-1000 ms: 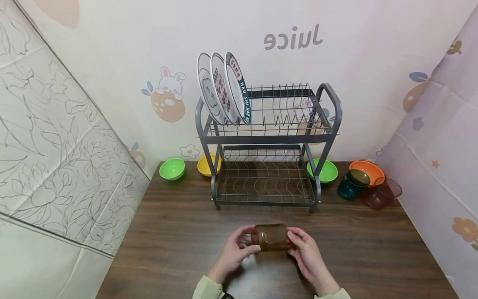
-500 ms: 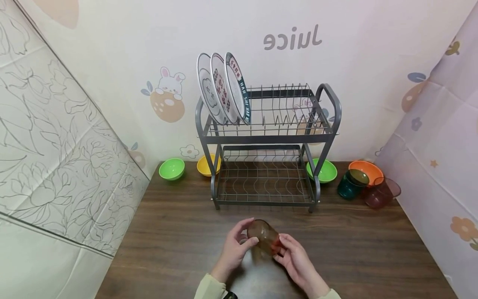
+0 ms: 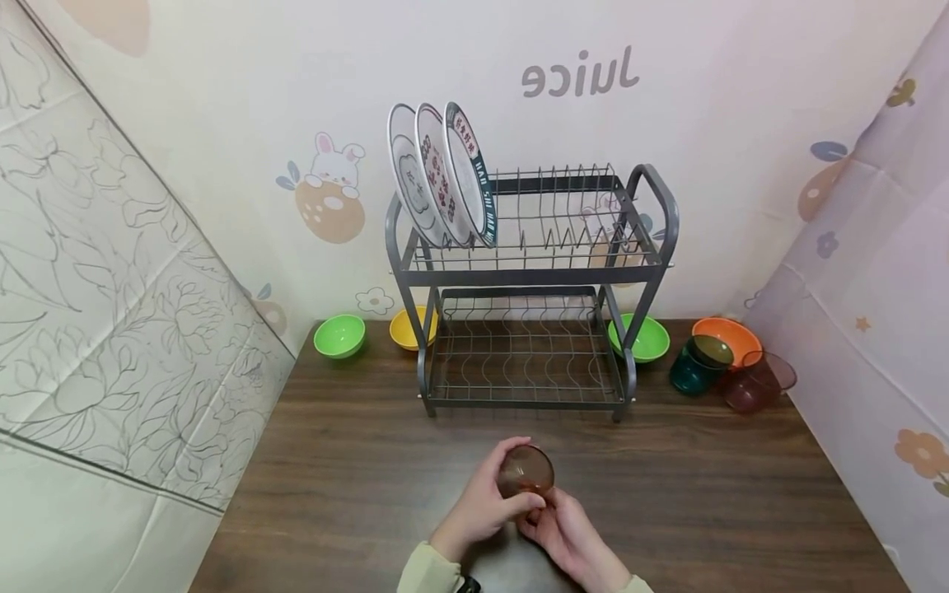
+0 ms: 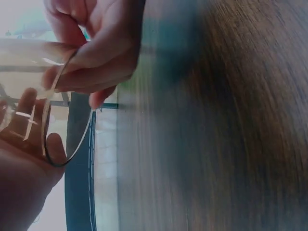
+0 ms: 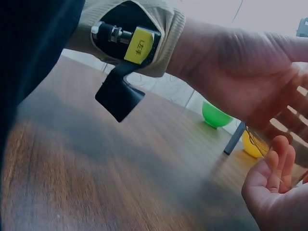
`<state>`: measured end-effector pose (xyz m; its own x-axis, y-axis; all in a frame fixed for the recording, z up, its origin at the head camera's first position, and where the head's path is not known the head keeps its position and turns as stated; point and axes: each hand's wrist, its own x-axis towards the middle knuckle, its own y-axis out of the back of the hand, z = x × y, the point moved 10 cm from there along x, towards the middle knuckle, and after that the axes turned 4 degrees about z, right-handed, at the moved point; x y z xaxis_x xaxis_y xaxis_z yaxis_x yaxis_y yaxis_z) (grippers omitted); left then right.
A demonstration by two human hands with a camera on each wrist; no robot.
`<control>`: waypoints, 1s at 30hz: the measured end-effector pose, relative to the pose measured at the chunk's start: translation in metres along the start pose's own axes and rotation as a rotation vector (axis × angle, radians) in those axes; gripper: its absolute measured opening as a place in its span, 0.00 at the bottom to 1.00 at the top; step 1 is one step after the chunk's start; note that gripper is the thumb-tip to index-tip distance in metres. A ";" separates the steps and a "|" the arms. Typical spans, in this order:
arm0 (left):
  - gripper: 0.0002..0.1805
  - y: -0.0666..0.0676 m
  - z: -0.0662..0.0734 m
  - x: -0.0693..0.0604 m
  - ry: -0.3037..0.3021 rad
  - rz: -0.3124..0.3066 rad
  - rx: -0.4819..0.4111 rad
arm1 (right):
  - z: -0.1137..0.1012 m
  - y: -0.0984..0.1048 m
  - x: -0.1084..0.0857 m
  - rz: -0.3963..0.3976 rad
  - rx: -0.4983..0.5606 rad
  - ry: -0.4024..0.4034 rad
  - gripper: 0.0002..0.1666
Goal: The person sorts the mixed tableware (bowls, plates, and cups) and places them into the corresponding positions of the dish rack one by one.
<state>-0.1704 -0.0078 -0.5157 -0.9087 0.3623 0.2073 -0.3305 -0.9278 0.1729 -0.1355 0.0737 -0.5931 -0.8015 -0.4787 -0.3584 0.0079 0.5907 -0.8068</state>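
Observation:
A see-through brown glass cup [image 3: 528, 469] is held tilted above the table, in front of the rack. My left hand [image 3: 482, 502] grips its side, thumb in front and fingers behind; those fingers show through the glass in the left wrist view. Below the cup, my right hand [image 3: 563, 531] holds its rim; in the left wrist view this right hand [image 4: 103, 45] pinches the rim with curled fingers. The right wrist view catches the left hand [image 5: 240, 72] above the right hand [image 5: 279, 192], with the cup mostly cut off at the edge.
A two-tier dish rack [image 3: 526, 276] stands behind the hands, with three plates [image 3: 445, 177] upright at its upper left. Green bowls [image 3: 339, 336] and a yellow bowl [image 3: 404, 328] flank it. At right are an orange bowl [image 3: 730, 333], a teal cup [image 3: 693, 371] and a reddish cup [image 3: 752, 387].
The cup has turned from lying sideways between both hands to pointing one end up and away. My right hand has moved left and beneath it; my left hand has shifted slightly right.

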 end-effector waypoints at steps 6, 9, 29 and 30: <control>0.44 -0.004 -0.006 -0.001 0.048 -0.021 0.034 | 0.000 0.007 -0.001 0.061 -0.030 -0.010 0.17; 0.45 -0.001 -0.003 -0.002 0.052 -0.006 0.043 | 0.000 0.011 0.000 0.087 -0.047 -0.015 0.18; 0.41 0.026 -0.016 0.003 0.109 0.103 0.035 | -0.009 0.020 -0.002 0.106 -0.216 0.015 0.14; 0.40 0.026 -0.016 0.003 0.110 0.098 0.040 | -0.009 0.021 -0.002 0.106 -0.219 0.019 0.14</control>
<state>-0.1859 -0.0323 -0.5263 -0.9593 0.2560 0.1192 -0.2300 -0.9533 0.1959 -0.1394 0.0928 -0.6046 -0.8140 -0.3956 -0.4252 -0.0356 0.7647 -0.6434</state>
